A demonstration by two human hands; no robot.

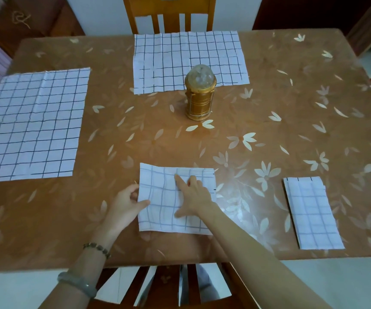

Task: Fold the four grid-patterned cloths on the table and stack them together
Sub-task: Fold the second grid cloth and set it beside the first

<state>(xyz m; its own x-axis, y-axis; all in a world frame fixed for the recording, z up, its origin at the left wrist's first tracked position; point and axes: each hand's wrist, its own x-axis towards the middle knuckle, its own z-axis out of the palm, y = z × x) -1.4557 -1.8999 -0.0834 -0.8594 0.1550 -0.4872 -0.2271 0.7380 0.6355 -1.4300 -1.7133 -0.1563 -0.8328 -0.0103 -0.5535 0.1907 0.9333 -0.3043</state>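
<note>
A partly folded white grid cloth [157, 210] lies near the table's front edge in front of me. My left hand [127, 204] pinches its left edge between thumb and fingers. My right hand [193, 195] rests flat on top of it, index finger stretched out toward the far edge. A smaller folded grid cloth [311, 212] lies at the front right. One unfolded grid cloth [33, 126] is spread flat at the left. Another unfolded one [189, 61] is spread at the far middle.
A gold lantern [200, 94] stands upright mid-table, overlapping the near edge of the far cloth. The table [269, 130] has a brown flower-patterned cover. Wooden chairs stand at the far side [169, 14] and under the front edge [169, 284].
</note>
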